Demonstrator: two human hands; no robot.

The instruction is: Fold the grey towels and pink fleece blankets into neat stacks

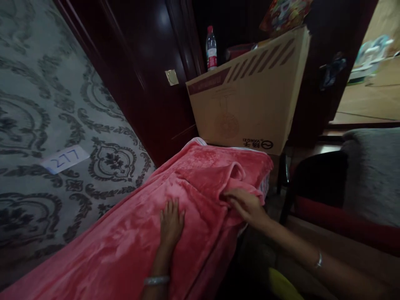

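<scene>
A pink plush blanket lies spread over a long narrow surface, with a loose fold turned up near its far right part. Flat on the blanket, fingers spread, rests my left hand; a bracelet circles that wrist. My right hand is closed on the blanket's folded edge at the right side, its fingertips partly hidden in the cloth. Striped fabric peeks out beneath the blanket at the far end and on the right side.
A large cardboard box stands behind the far end, with a plastic bottle by it. Patterned wallpaper bearing a paper marked 277 runs along the left. To the right is a chair with a grey cloth. A doorway opens at upper right.
</scene>
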